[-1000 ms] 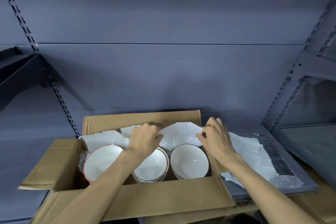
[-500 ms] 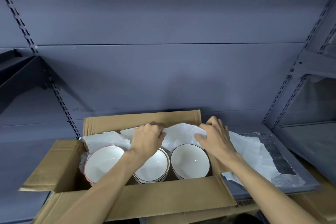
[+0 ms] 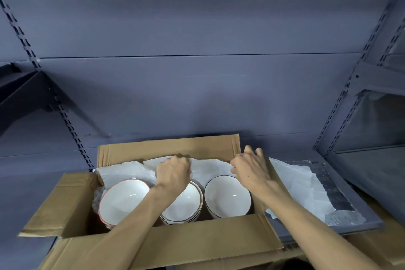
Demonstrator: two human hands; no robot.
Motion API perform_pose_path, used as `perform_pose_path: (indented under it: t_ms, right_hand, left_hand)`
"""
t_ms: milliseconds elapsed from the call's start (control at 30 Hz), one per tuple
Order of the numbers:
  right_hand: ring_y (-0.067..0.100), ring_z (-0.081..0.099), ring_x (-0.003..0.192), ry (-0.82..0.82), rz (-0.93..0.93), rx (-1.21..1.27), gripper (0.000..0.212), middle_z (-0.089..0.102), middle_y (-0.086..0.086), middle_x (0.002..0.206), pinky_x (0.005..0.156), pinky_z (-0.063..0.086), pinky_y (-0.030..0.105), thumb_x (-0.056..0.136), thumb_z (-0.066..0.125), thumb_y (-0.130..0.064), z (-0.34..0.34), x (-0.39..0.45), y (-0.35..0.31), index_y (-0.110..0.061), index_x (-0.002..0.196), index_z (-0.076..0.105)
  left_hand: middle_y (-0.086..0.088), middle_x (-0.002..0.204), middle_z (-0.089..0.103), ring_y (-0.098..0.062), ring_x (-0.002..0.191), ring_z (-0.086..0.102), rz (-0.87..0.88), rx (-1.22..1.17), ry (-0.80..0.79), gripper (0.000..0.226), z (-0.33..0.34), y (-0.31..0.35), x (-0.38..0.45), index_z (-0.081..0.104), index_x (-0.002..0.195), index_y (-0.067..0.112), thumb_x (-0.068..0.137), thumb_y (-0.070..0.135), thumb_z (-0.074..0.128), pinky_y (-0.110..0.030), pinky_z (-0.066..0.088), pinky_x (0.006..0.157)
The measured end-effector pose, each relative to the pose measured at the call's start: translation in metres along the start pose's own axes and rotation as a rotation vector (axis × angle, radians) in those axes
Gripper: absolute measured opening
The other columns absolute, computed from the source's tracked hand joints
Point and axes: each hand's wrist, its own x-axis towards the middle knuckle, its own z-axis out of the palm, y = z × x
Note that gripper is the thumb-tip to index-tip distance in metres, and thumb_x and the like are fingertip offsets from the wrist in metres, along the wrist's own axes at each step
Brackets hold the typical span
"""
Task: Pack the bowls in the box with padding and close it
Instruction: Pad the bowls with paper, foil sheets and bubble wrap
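An open cardboard box holds three stacks of white bowls in a row: a red-rimmed bowl at the left, a gold-rimmed bowl in the middle, a dark-rimmed bowl at the right. White padding sheet lies along the box's far wall behind the bowls. My left hand is closed on the sheet above the middle bowl. My right hand pinches the sheet's right edge near the box's right wall.
More white padding sheets lie on a grey shelf board right of the box. The box flaps stand open on every side. Grey shelving walls and slotted uprights surround the space.
Both hands have shifted slightly along the padding sheet at the back of the box, tucking it down. The bowls have not moved.
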Motion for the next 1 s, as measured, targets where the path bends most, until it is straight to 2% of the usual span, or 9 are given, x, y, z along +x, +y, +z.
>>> perform_pose_path:
  t_ms: [167, 300, 367, 433, 567, 700, 833, 900, 1000]
  right_hand:
    - [0.024, 0.048, 0.102, 0.05, 0.026, 0.055, 0.02, 0.07, -0.006, 0.095, 0.082, 0.029, 0.04, 0.094, 0.06, -0.037, -0.004, -0.002, 0.003, -0.022, 0.081, 0.066]
    - [0.022, 0.053, 0.098, 0.187, 0.088, 0.273, 0.026, 0.066, -0.01, 0.089, 0.088, 0.038, 0.041, 0.087, 0.059, -0.047, -0.009, -0.006, 0.008, -0.025, 0.092, 0.073]
    - [0.02, 0.055, 0.099, 0.242, 0.125, 0.422, 0.029, 0.066, -0.013, 0.09, 0.089, 0.039, 0.04, 0.084, 0.065, -0.04, -0.012, -0.009, 0.016, -0.032, 0.111, 0.071]
    - [0.019, 0.056, 0.103, 0.226, 0.154, 0.554, 0.051, 0.067, -0.016, 0.099, 0.091, 0.04, 0.04, 0.081, 0.065, -0.024, -0.014, -0.013, 0.031, -0.036, 0.13, 0.062]
    - [0.023, 0.058, 0.113, 0.291, 0.369, 0.635, 0.048, 0.07, -0.008, 0.107, 0.097, 0.046, 0.044, 0.087, 0.057, -0.007, -0.003, -0.03, 0.078, -0.028, 0.129, 0.063]
    - [0.035, 0.053, 0.128, 0.091, 0.64, 0.479, 0.034, 0.068, 0.005, 0.128, 0.107, 0.044, 0.052, 0.096, 0.064, -0.034, 0.023, -0.057, 0.13, -0.024, 0.129, 0.066]
    - [0.035, 0.041, 0.143, -0.191, 0.756, 0.44, 0.08, 0.053, 0.008, 0.149, 0.112, 0.037, 0.053, 0.083, 0.063, -0.075, 0.051, -0.078, 0.151, -0.026, 0.145, 0.05]
    - [0.036, 0.04, 0.143, -0.214, 0.776, 0.455, 0.093, 0.049, 0.01, 0.152, 0.11, 0.035, 0.053, 0.077, 0.065, -0.079, 0.06, -0.082, 0.15, -0.023, 0.148, 0.044]
    - [0.035, 0.045, 0.137, -0.102, 0.795, 0.432, 0.082, 0.055, 0.011, 0.144, 0.108, 0.036, 0.054, 0.081, 0.072, -0.065, 0.065, -0.083, 0.147, -0.02, 0.145, 0.047]
  left_hand:
    - [-0.004, 0.092, 0.071, -0.031, 0.092, 0.068, 0.0, -0.117, -0.011, 0.01, -0.013, -0.003, -0.002, 0.068, 0.089, 0.024, 0.086, 0.031, 0.062, -0.033, 0.046, 0.07]
    - [-0.002, 0.077, 0.06, -0.034, 0.078, 0.062, 0.028, -0.197, 0.056, 0.008, -0.025, -0.001, -0.005, 0.059, 0.082, 0.023, 0.084, 0.03, 0.059, -0.03, 0.041, 0.064]
    - [-0.002, 0.071, 0.054, -0.034, 0.071, 0.054, 0.051, -0.244, 0.102, 0.018, -0.031, 0.005, -0.007, 0.059, 0.077, 0.019, 0.088, 0.033, 0.058, -0.03, 0.04, 0.062]
    - [-0.004, 0.068, 0.058, -0.036, 0.069, 0.054, 0.084, -0.272, 0.148, 0.026, -0.037, 0.011, -0.008, 0.058, 0.072, 0.018, 0.092, 0.034, 0.056, -0.031, 0.039, 0.06]
    - [-0.001, 0.052, 0.048, -0.035, 0.059, 0.048, 0.144, -0.395, 0.276, 0.032, -0.047, 0.024, -0.007, 0.049, 0.064, 0.014, 0.09, 0.028, 0.06, -0.033, 0.043, 0.054]
    - [0.0, 0.063, 0.06, -0.031, 0.061, 0.055, 0.238, -0.516, 0.338, 0.017, -0.055, 0.044, 0.001, 0.063, 0.072, 0.016, 0.086, 0.024, 0.059, -0.038, 0.051, 0.053]
    - [0.002, 0.084, 0.07, -0.023, 0.077, 0.062, 0.44, -0.606, 0.289, 0.01, -0.057, 0.074, 0.01, 0.071, 0.086, 0.013, 0.083, 0.012, 0.061, -0.041, 0.055, 0.066]
    - [0.002, 0.092, 0.073, -0.021, 0.083, 0.064, 0.497, -0.653, 0.267, 0.012, -0.055, 0.092, 0.013, 0.072, 0.093, 0.012, 0.086, 0.006, 0.064, -0.04, 0.056, 0.074]
    - [0.002, 0.09, 0.072, -0.017, 0.081, 0.064, 0.542, -0.677, 0.229, 0.018, -0.051, 0.122, 0.014, 0.074, 0.103, 0.012, 0.089, 0.006, 0.065, -0.036, 0.056, 0.077]
